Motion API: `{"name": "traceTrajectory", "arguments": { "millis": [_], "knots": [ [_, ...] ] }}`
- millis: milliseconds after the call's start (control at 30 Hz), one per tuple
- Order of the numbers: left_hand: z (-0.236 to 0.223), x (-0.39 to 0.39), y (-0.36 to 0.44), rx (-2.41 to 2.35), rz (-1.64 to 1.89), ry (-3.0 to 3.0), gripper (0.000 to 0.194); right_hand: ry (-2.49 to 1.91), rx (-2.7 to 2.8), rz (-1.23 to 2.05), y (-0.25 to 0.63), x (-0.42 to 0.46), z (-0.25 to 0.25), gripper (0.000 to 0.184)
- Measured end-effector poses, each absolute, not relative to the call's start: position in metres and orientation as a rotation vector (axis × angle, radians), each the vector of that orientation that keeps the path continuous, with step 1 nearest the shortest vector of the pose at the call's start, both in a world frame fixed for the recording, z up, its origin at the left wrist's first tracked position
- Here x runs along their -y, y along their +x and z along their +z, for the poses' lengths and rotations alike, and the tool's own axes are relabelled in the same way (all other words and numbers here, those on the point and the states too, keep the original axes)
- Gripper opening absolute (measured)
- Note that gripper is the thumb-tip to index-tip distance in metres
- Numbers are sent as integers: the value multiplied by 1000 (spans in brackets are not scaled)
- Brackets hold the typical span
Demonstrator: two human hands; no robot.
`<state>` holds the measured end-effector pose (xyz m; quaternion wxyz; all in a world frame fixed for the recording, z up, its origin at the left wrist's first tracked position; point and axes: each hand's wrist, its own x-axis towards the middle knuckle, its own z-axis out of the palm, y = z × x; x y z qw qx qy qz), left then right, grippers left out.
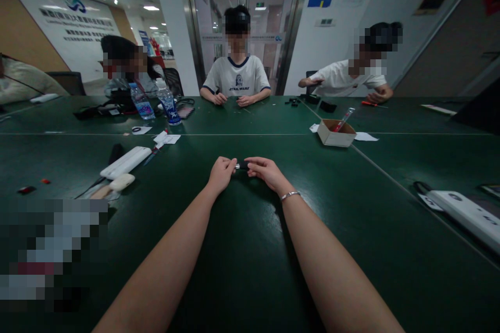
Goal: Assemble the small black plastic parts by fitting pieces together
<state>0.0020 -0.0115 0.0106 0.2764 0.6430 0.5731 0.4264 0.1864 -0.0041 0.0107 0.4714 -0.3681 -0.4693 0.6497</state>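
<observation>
Between my two hands, above the green table (pixel 234 229), is a small black stick with a silver end (pixel 242 165), which looks like a USB stick. My left hand (pixel 222 173) pinches it at the silver end. The black end is held between the thumb and fingers of my right hand (pixel 266 170), whose wrist wears a silver bracelet (pixel 290 195). My fingers cover both of its ends, so its full shape is hidden.
A small open box (pixel 336 138) with a red-and-clear item stands ahead right. To the left lie a white power strip (pixel 125 162), paper scraps (pixel 167 138) and two bottles (pixel 169 104). Another white device (pixel 464 213) sits at right. Several people sit around the table's far side.
</observation>
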Motion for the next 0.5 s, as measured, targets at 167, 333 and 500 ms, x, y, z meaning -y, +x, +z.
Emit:
{"name": "traceTrajectory", "arguments": {
  "millis": [167,333,500],
  "knots": [
    [10,11,4,-1580,1121,1677,43,-883,1146,1616,187,3,9,28],
    [8,9,4,-1599,1128,1560,35,-876,1168,1619,188,3,9,30],
    [8,5,2,-1612,1040,1531,41,-882,1168,1616,188,4,10,30]
  ]
}}
